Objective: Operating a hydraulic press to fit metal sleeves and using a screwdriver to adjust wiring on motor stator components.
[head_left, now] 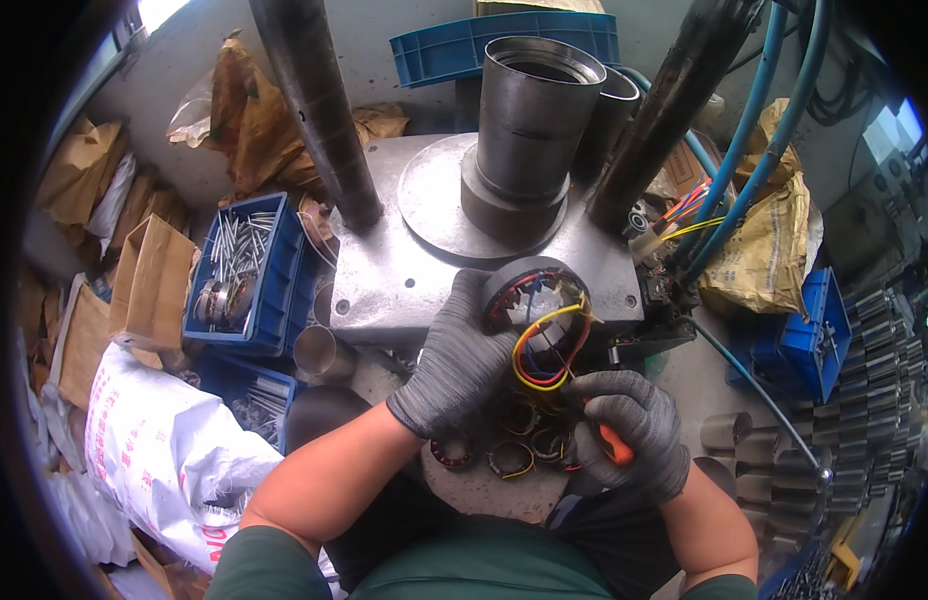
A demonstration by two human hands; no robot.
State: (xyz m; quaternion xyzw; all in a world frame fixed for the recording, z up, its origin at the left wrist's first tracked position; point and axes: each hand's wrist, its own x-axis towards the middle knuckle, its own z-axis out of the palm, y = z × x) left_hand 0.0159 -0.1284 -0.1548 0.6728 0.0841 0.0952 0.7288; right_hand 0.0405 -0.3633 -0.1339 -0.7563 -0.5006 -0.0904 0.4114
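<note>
The left hand (452,345), in a grey glove, is closed around the side of a ring-shaped part (524,270), which is tilted at the front edge of the metal surface (384,265). Coloured wires (525,374) hang from it. The right hand (639,425) is clamped on an orange-handled tool (614,444), near these wires. Behind, on the surface, one steel cylinder (536,125) stands upright.

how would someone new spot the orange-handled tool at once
Start at the big grey metal plate in the centre. Below its front right corner, the right hand in a grey knit glove grips the orange-handled tool, its chunky solid handle unlike the thin red and yellow wire loops beside it.
</note>
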